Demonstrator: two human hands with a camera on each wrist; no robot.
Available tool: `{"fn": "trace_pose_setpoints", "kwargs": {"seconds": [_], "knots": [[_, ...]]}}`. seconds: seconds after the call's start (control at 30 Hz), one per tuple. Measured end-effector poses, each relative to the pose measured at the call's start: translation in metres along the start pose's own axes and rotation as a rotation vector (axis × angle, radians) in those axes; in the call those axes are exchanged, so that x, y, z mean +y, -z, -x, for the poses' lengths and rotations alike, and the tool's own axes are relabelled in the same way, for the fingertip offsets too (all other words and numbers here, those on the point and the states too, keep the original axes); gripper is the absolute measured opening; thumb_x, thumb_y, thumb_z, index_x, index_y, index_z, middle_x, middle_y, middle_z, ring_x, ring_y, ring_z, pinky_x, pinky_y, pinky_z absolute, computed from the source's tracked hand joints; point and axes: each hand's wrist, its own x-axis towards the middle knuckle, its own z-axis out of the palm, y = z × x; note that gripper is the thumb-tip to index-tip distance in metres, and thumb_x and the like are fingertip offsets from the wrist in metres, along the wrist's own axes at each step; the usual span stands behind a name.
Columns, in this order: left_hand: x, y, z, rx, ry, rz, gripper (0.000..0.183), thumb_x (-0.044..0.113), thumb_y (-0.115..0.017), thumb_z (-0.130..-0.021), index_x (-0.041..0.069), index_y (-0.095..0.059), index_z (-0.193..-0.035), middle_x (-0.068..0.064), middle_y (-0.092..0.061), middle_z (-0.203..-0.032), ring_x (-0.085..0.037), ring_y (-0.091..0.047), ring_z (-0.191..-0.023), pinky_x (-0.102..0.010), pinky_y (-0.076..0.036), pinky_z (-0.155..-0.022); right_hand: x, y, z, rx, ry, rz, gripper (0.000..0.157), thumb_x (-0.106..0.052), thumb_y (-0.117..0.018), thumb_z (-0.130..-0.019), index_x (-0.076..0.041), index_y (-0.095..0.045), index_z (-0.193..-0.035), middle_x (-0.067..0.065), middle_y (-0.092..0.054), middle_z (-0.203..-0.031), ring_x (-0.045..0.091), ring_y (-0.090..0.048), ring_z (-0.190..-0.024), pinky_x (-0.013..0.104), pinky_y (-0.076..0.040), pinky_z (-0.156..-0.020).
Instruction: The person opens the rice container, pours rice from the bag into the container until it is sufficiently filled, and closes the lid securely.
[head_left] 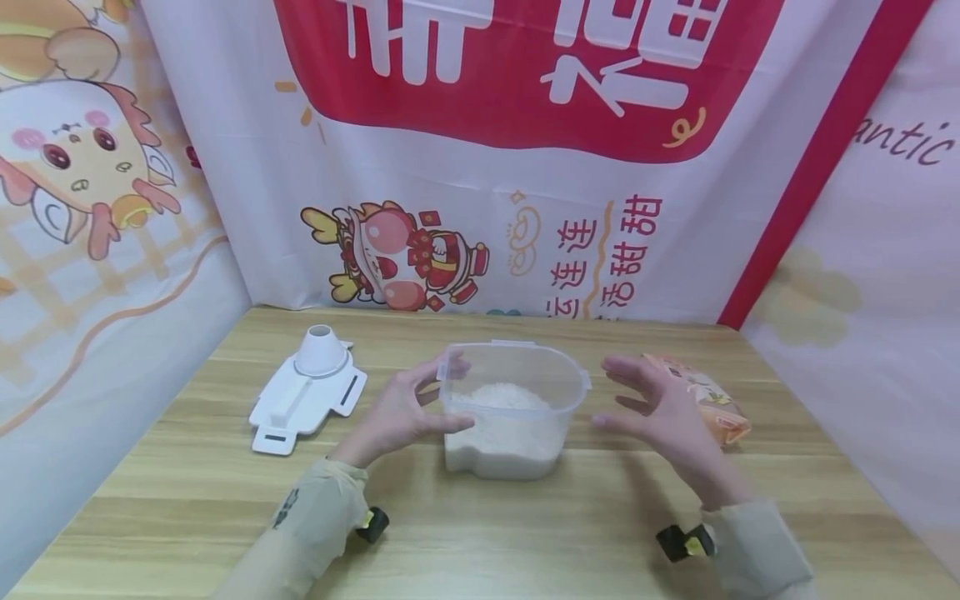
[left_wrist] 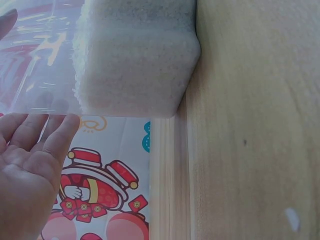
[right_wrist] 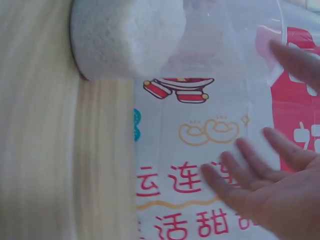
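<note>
A clear plastic container [head_left: 513, 375] stands upright on the table, partly filled with rice [head_left: 510, 429]. At its left side is my left hand [head_left: 408, 410], thumb near the front wall and fingers reaching round behind. In the left wrist view the fingertips of the left hand [left_wrist: 30, 160] meet the clear wall, and the fingers look fairly straight. To the right, my right hand [head_left: 663, 417] hovers apart from the container with spread fingers and holds nothing. The right wrist view shows a gap between the right hand [right_wrist: 270, 185] and the container [right_wrist: 220, 45].
On the left of the table [head_left: 480, 542] lies a white lid [head_left: 296, 400] with a cone-shaped spout. An orange-and-white packet [head_left: 716, 404] rests behind the right hand. Printed cloths [head_left: 480, 183] hang behind the table and at both sides.
</note>
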Motion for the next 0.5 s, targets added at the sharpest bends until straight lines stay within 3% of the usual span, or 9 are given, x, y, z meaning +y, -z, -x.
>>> {"fn": "trace_pose_setpoints", "kwargs": {"seconds": [0.13,0.27,0.5], "knots": [[-0.001,0.001,0.0,0.002,0.001,0.009,0.085,0.037,-0.09,-0.07,0.033,-0.049,-0.144,0.008,-0.058,-0.134,-0.012,-0.05,-0.127,-0.038,-0.038,-0.107,0.002,-0.009,0.003,0.009,0.069,-0.128,0.073,-0.004,-0.084,-0.077,-0.004,-0.049,-0.141,0.008,-0.051,-0.142,0.026,-0.043,-0.133,0.038,-0.044,-0.103],[0.0,0.001,0.001,0.006,0.012,0.027,0.083,0.034,-0.09,-0.071,0.036,-0.049,-0.143,0.01,-0.057,-0.134,-0.013,-0.049,-0.127,-0.039,-0.038,-0.108,0.005,-0.02,0.007,0.0,0.064,-0.234,0.076,0.001,-0.082,-0.077,-0.002,-0.045,-0.144,0.01,-0.049,-0.144,0.026,-0.041,-0.135,0.039,-0.041,-0.106],[0.001,0.0,0.001,0.008,0.013,0.001,0.088,0.039,-0.091,-0.068,0.034,-0.048,-0.145,0.008,-0.056,-0.136,-0.012,-0.048,-0.128,-0.035,-0.04,-0.106,0.013,-0.035,0.01,-0.026,0.034,-0.283,0.085,0.002,-0.082,-0.076,-0.006,-0.04,-0.148,0.008,-0.043,-0.15,0.027,-0.04,-0.136,0.036,-0.04,-0.106]]}}
